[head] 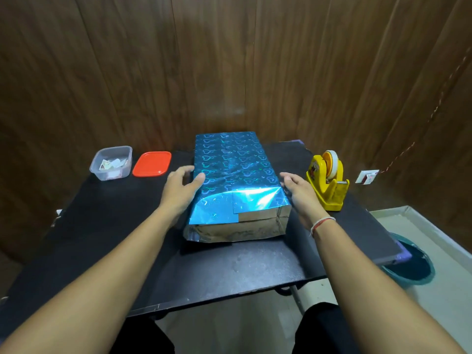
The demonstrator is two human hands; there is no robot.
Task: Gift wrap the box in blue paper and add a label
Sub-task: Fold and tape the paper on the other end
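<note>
A long box (231, 172) wrapped in shiny blue paper with a heart pattern lies in the middle of the black table (107, 226), its long axis running away from me. At the near end the paper is folded down, showing its silver underside. My left hand (180, 190) lies against the box's left side, thumb on the top edge, fingers relaxed. My right hand (300, 191) is at the box's right side with straight fingers; contact there is unclear. A clear tub (111, 162) holding small labels stands at the far left.
A red lid (152, 164) lies beside the tub. A yellow tape dispenser (328, 178) with a tape roll stands right of the box, close to my right hand. A wooden wall rises behind the table. A teal bowl (411, 267) sits on the floor at right.
</note>
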